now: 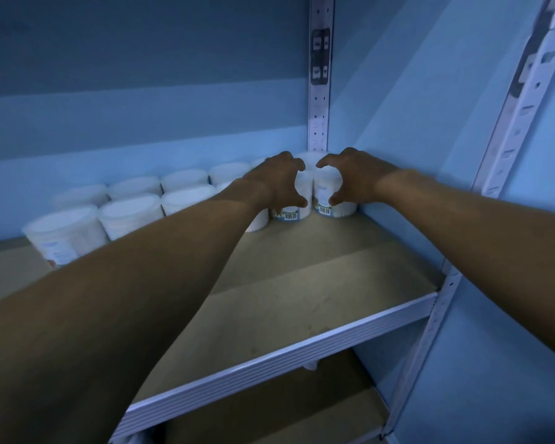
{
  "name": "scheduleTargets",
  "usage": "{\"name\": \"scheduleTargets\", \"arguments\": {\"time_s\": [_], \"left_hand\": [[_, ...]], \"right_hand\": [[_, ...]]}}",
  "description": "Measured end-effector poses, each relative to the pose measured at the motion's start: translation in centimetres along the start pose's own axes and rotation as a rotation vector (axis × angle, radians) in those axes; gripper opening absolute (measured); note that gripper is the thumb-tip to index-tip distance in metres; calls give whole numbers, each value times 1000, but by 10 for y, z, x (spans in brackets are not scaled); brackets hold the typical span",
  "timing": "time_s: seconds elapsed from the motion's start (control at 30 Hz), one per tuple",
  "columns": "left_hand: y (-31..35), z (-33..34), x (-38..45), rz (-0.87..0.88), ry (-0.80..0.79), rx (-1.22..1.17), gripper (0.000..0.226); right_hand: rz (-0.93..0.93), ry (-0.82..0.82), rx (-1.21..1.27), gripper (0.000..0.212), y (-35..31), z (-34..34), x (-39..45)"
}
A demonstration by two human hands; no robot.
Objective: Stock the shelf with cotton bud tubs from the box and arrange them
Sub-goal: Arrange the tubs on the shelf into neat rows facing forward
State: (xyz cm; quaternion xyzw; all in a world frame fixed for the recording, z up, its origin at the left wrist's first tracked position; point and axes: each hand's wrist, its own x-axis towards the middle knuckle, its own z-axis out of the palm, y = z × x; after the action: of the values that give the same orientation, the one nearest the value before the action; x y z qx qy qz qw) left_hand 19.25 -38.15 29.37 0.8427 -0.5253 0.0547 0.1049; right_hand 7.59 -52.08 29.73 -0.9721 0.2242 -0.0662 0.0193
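At the shelf's (302,283) one o'clock corner, the left hand (277,181) and right hand (354,179) each curl around a cotton bud tub (297,200), (329,200) ending the front row, where a careless nudge could topple neighbouring tubs (129,213).

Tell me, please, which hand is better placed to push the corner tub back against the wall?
Right. The right hand already curls round the corner tub; the left hand is on the neighbouring tub.
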Motion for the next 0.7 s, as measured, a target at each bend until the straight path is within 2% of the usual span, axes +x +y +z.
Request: {"name": "scheduleTargets", "arguments": {"time_s": [0.17, 0.3, 0.43, 0.57, 0.7], "left_hand": [[-6, 3, 16, -11, -21, 31, 84], [-10, 8, 22, -11, -32, 41, 84], [-14, 9, 24, -3, -34, 56, 80], [-14, 11, 23, 13, -10, 75, 70], [-12, 7, 23, 21, -6, 97, 63]], "right_hand": [[-37, -17, -37, 87, -1, -1, 14], [-72, -26, -75, 76, -2, 2, 18], [-52, -32, -83, 75, 0, 3, 21], [-9, -43, -49, 86, 2, 6, 21], [2, -35, -56, 84, 4, 8, 21]]}}
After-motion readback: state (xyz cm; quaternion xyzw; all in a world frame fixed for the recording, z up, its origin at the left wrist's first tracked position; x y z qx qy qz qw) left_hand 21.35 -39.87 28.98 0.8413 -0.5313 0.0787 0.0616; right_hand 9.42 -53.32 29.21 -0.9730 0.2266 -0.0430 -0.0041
